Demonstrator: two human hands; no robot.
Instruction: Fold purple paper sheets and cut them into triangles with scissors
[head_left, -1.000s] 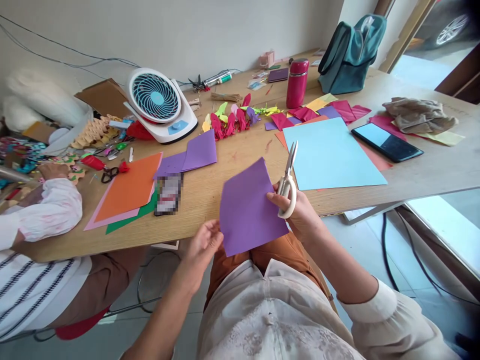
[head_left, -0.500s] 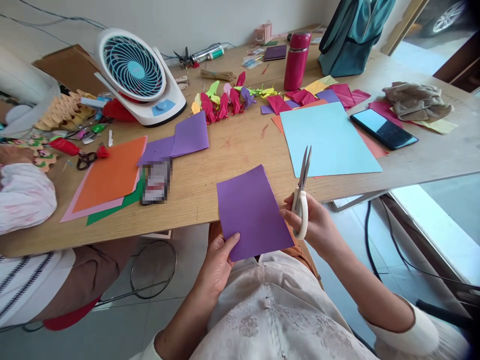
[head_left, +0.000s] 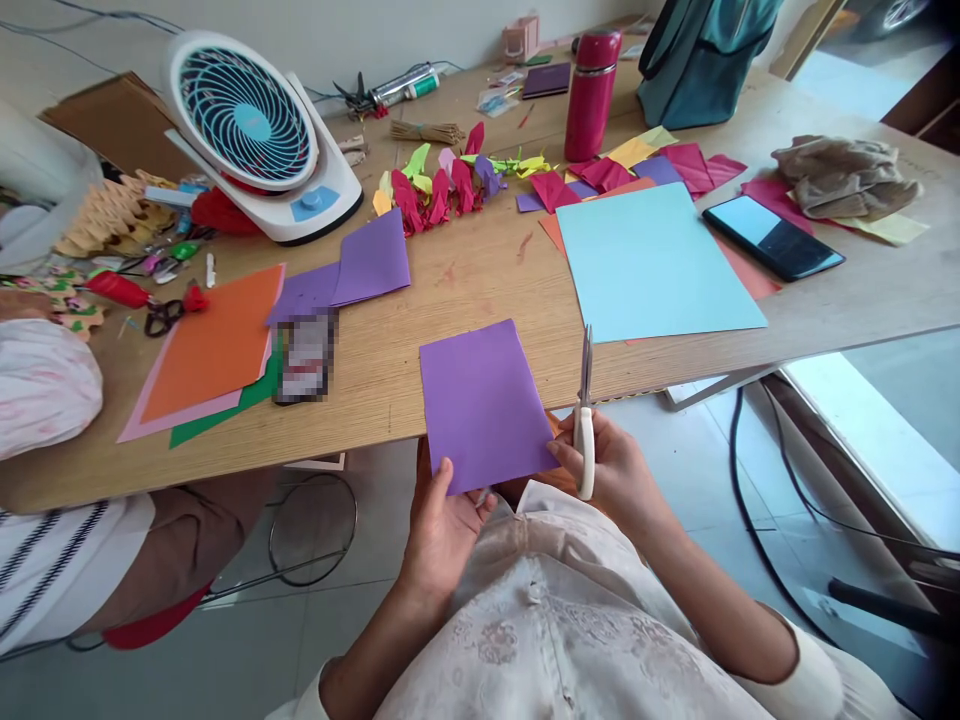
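My left hand (head_left: 442, 530) has a light grip on the lower edge of the purple paper (head_left: 484, 405), thumb on top. My right hand (head_left: 615, 465) grips the scissors (head_left: 585, 430) closely, thumb at the paper's corner. The paper is nearer me than the blue sheet (head_left: 660, 265), to its left. Right of that sheet lies a black phone (head_left: 776, 238).

From the paper sheet (head_left: 484, 405) at the near edge of the bench (head_left: 465, 290), the scissors (head_left: 584, 430) sit at three o'clock; on the bench, fan (head_left: 253, 122) at eleven, bottle (head_left: 591, 100) at one, phone (head_left: 780, 242) at two.
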